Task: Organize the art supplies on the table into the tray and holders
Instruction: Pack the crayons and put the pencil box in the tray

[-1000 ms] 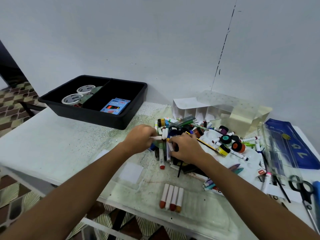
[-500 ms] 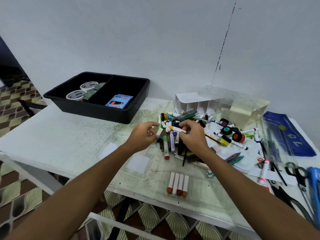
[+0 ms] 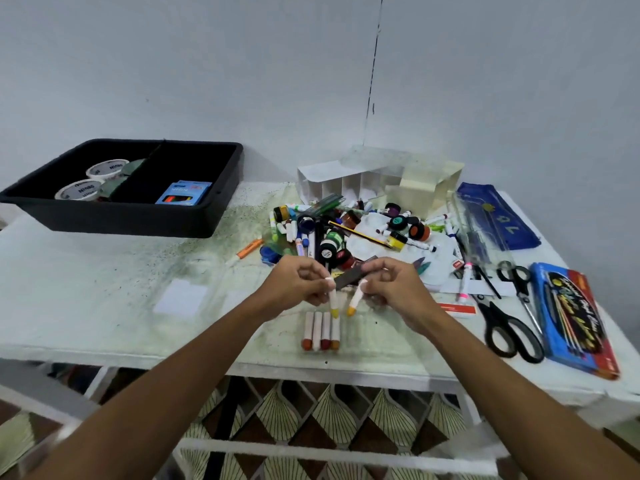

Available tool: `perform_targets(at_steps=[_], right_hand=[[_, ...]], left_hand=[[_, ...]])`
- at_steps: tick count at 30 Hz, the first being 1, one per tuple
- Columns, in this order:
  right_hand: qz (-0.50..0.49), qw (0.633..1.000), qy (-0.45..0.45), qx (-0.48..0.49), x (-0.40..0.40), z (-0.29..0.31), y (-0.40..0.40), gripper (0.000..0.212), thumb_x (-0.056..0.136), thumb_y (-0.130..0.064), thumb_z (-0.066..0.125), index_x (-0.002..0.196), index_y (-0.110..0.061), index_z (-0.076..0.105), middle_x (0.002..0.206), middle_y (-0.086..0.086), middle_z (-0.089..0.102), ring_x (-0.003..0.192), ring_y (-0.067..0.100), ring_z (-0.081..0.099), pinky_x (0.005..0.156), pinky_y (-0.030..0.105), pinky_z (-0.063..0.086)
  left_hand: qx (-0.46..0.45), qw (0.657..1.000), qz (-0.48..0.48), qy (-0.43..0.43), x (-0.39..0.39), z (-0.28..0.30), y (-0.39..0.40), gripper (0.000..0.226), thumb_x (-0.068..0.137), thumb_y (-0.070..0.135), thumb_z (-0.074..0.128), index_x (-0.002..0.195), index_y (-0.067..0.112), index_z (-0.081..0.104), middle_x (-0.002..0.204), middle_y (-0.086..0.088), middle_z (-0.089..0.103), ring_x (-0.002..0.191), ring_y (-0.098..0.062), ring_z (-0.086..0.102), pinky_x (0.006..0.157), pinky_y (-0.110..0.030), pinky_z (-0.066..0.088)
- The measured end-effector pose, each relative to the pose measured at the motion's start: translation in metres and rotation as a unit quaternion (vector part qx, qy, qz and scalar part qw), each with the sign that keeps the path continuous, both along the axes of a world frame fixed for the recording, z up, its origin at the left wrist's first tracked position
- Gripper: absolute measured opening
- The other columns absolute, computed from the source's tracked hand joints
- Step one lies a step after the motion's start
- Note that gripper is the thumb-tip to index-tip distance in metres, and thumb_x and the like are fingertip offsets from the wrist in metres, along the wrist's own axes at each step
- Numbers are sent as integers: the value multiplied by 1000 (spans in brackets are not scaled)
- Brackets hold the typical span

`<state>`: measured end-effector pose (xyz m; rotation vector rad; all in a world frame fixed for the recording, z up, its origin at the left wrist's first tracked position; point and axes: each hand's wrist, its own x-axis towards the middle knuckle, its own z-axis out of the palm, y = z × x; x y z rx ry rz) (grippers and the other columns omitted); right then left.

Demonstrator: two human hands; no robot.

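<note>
Both grips are pinching: the left hand (image 3: 298, 284) is holding a yellow-tipped marker (image 3: 333, 301), the right hand (image 3: 391, 285) an orange-tipped marker (image 3: 355, 301), hanging tip-down just above the row of four markers (image 3: 321, 330) lying at the table's (image 3: 104, 306) six o'clock edge. Light, stiff and smooth, they are probably best held mid-barrel.

Two white markers (image 3: 333, 301) – yellow- and orange-capped – hang tips down above four markers (image 3: 321, 330) lying side by side. The black tray (image 3: 221, 188) sits far left.

The blue crayon box (image 3: 183, 192) in the black tray (image 3: 138, 223), at ten o'clock, reads "NEON". The blue pouch (image 3: 498, 216), at two o'clock, bears the figures "74", seen upside down. Print on the tape rolls (image 3: 90, 180) is too blurred to read.
</note>
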<state>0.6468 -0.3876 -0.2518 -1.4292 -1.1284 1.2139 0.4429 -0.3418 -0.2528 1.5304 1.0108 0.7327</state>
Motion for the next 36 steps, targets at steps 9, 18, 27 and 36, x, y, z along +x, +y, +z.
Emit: perform_targets(at_steps=[9,18,27,36], right_hand=[[48,986,-162,-1,-7,-7,-18,10,78,7,72,82,-1,68,64,8,65,49,4,61,49,14,45],[58,951,-303,25,-14,-9,-18,13,76,-8,80,88,-5,76,84,6,72,71,11,62,59,12,47],[82,924,-371,42,-16,-10,-26,23,80,-13,76,102,-7,75,101,8,71,88,15,62,74,24,47],[104,908,-406,26,-16,-17,-30,29,78,-20,79,105,-11,74,95,4,71,85,16,63,76,32,53]], left_hand=[[65,989,-30,128,19,-16,-10,18,74,14,83,79,-1,73,69,-12,71,55,-8,61,52,-21,47],[201,938,-57,277,24,-20,-11,20,73,35,83,83,19,77,71,11,64,67,-1,57,59,-16,37],[343,874,-151,309,6,-22,-30,41,76,48,74,104,19,74,106,4,66,100,-12,52,83,-31,42],[368,835,-194,360,-4,-24,-39,54,76,59,63,115,22,70,126,-1,62,113,-19,52,91,-43,44]])
